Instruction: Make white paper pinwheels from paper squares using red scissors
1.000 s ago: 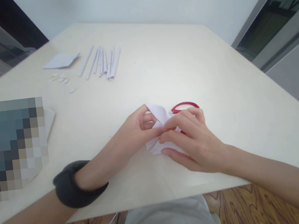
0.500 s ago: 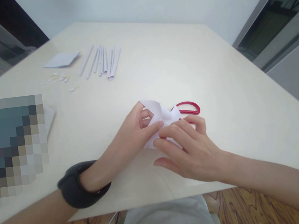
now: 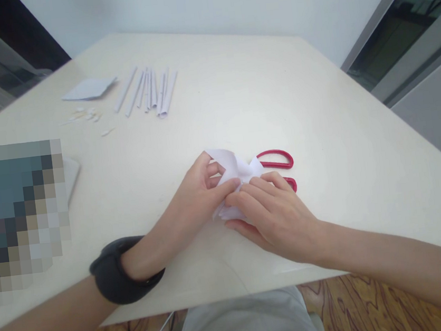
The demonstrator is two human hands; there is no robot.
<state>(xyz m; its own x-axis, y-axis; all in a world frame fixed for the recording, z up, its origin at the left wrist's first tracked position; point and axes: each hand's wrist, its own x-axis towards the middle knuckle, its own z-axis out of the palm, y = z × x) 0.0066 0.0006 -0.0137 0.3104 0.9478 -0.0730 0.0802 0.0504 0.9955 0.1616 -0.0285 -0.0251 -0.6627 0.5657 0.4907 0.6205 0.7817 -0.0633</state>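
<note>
Between my hands, near the front of the table, is a piece of white paper (image 3: 225, 159) with curled, folded flaps. My left hand (image 3: 207, 185) is closed on its left side, the thumb pressing the middle and the other fingers behind. My right hand (image 3: 271, 210) bends over the paper's right and lower part, fingertips close to the left thumb. The right fingers grip the lower edge of the paper, though part of that contact is hidden. Just beyond my right hand lie scissors with red handles (image 3: 278, 160); their blades are hidden by the paper and hand.
Several rolled paper tubes (image 3: 149, 88) lie at the back left of the white table (image 3: 255, 87). Beside them are a stack of white paper (image 3: 89, 88) and several cotton swabs (image 3: 86, 115). A pixelated flat item (image 3: 13, 205) sits at the left edge.
My right hand has moved slightly left and closed in on the paper, its fingers bending down onto it. More of the lower scissor handle now shows. My left hand has stayed nearly still.
</note>
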